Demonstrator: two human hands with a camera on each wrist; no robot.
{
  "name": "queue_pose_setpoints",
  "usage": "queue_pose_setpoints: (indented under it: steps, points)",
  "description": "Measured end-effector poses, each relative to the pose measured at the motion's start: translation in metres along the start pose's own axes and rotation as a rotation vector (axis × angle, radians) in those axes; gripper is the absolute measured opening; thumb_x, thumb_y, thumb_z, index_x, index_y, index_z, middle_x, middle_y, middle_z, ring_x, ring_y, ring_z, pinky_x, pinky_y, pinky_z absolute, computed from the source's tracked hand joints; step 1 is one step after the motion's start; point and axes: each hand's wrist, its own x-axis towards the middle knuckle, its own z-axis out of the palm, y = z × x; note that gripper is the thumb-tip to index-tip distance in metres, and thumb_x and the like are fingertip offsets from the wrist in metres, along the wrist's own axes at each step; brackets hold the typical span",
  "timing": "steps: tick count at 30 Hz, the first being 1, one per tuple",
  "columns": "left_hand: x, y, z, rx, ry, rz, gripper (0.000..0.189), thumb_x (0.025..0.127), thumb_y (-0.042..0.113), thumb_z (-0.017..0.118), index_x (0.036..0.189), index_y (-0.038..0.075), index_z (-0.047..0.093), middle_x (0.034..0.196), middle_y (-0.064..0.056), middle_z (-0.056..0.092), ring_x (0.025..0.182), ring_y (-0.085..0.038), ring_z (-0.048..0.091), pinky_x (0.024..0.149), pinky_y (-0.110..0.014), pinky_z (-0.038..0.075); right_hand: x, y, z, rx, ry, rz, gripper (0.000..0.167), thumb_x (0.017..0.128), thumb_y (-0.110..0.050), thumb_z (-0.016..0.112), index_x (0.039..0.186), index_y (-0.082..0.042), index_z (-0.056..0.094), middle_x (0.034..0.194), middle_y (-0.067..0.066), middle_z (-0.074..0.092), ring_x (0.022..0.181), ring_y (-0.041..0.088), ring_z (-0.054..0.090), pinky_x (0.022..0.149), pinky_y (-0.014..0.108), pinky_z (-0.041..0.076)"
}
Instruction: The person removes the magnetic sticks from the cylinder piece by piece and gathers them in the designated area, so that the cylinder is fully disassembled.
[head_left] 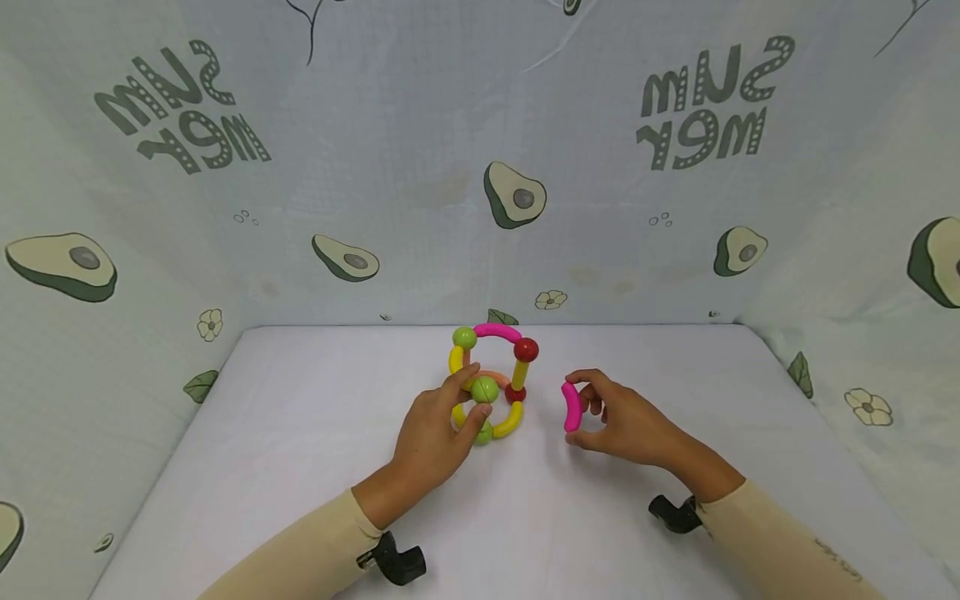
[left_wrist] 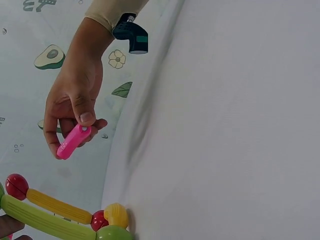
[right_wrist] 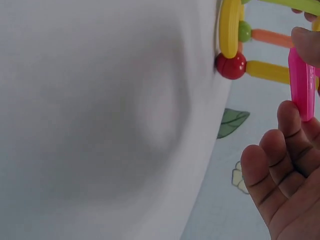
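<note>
A frame of magnetic balls and rods stands on the white table, with green balls [head_left: 464,337], red balls [head_left: 526,349], and yellow [head_left: 508,421], orange and pink rods. My left hand [head_left: 431,437] grips its near side, fingers and thumb around a green ball [head_left: 484,389]. The left wrist view shows a long green rod [left_wrist: 47,220] there. To the right, apart from the frame, my right hand [head_left: 630,421] pinches a curved pink rod [head_left: 572,407] end to end between thumb and fingertips. In the right wrist view its other fingers [right_wrist: 257,167] are loosely bent.
The white-covered table [head_left: 300,400] meets a pale cloth backdrop [head_left: 420,150] printed with avocados behind and at the sides. A black camera mount [head_left: 397,560] sits at my left wrist, another black mount [head_left: 675,512] at my right.
</note>
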Motion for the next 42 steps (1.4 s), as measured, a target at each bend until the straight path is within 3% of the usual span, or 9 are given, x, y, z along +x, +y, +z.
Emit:
queue_pose_setpoints:
  steps: [15, 24, 42]
  points:
    - [-0.002, -0.002, -0.002, -0.012, 0.009, -0.035, 0.055, 0.095, 0.023, 0.076, 0.145, 0.014, 0.054, 0.118, -0.003, 0.073, 0.110, -0.024, 0.066, 0.098, -0.049, 0.050, 0.001, 0.042, -0.008, -0.024, -0.035, 0.065, 0.078, 0.075, -0.033, 0.093, 0.139, -0.011, 0.052, 0.100, 0.001, 0.058, 0.093, 0.024, 0.053, 0.065, 0.032, 0.051]
    - [-0.002, -0.003, -0.002, -0.014, 0.017, -0.047, 0.052, 0.095, 0.022, 0.076, 0.143, 0.013, 0.057, 0.117, -0.002, 0.073, 0.110, -0.022, 0.065, 0.096, -0.047, 0.051, -0.002, 0.061, -0.009, -0.065, -0.036, 0.076, 0.077, 0.075, -0.036, 0.093, 0.136, -0.011, 0.054, 0.100, -0.001, 0.058, 0.096, 0.023, 0.052, 0.072, 0.035, 0.052]
    - [-0.003, -0.007, -0.003, -0.067, 0.014, -0.038, 0.054, 0.095, 0.021, 0.076, 0.143, 0.010, 0.055, 0.114, 0.000, 0.073, 0.112, -0.020, 0.064, 0.099, -0.047, 0.049, -0.007, 0.078, -0.015, -0.078, -0.102, 0.119, 0.075, 0.075, -0.034, 0.092, 0.135, -0.009, 0.055, 0.101, 0.000, 0.059, 0.100, 0.025, 0.053, 0.083, 0.043, 0.052]
